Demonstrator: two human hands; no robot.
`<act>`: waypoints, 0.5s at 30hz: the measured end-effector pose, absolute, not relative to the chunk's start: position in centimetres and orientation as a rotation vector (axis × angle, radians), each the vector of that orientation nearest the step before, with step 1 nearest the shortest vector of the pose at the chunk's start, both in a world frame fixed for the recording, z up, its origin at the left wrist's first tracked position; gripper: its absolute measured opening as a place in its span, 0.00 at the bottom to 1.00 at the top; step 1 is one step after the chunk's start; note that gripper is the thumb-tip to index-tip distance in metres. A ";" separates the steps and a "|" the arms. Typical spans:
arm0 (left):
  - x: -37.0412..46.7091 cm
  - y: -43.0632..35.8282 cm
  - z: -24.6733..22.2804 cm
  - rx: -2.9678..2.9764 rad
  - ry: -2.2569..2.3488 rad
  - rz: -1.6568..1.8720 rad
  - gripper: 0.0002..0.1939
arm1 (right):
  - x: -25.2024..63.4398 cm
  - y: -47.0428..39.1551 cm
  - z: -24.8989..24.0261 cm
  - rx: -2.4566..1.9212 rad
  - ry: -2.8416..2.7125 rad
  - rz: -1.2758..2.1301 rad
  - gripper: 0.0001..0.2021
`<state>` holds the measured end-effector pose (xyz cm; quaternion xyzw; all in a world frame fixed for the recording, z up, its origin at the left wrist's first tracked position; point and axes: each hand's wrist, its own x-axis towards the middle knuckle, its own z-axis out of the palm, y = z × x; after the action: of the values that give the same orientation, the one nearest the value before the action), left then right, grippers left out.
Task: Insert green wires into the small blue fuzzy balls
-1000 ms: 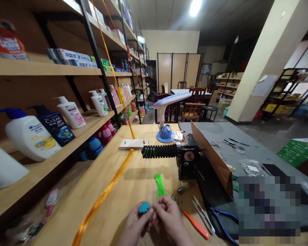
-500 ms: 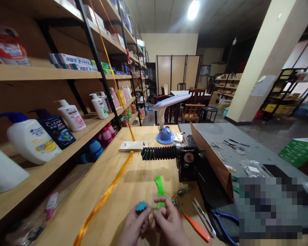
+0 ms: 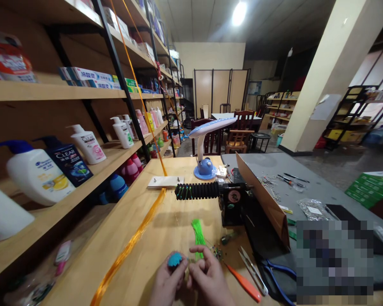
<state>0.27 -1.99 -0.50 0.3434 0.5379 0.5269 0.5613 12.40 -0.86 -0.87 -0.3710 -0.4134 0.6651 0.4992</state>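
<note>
Between its thumb and fingers, my left hand (image 3: pixel 170 276) holds a small turquoise piece with a jagged edge (image 3: pixel 175 259). Close beside it, my right hand (image 3: pixel 207 274) has thumb and fingertips pressed together; whatever is between them is too small to name. Its index finger is bent above the pinch, over the lower end of a bundle of bright green threads (image 3: pixel 198 231). Small coloured beads (image 3: pixel 217 251) lie just right of that hand. Orange-handled tool (image 3: pixel 242 282), metal snips (image 3: pixel 253 272) and blue-handled pliers (image 3: pixel 279 278) lie further right.
Orange strands (image 3: pixel 130 244) run down the wooden table's left side from a white plate (image 3: pixel 166 182). A black ribbed roller (image 3: pixel 198 191) on a black machine (image 3: pixel 232 206) stands ahead, before a blue lamp (image 3: pixel 205 168). A cardboard panel (image 3: pixel 263 199) borders the right; shelves (image 3: pixel 115 157) line the left.
The turquoise piece has tilted slightly in my left hand, showing more of its face. My right hand has barely shifted and keeps its pinch. The camera view has moved a little.
</note>
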 end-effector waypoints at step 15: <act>0.4 -1.9 -1.0 0.919 1.364 1.242 0.25 | 12.3 -0.8 -1.1 -0.870 -0.960 1.628 0.35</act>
<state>0.45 -1.94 -0.98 0.3825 0.5674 0.5169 0.5144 12.35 -0.80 -1.15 -0.3608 -0.3981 0.6747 0.5060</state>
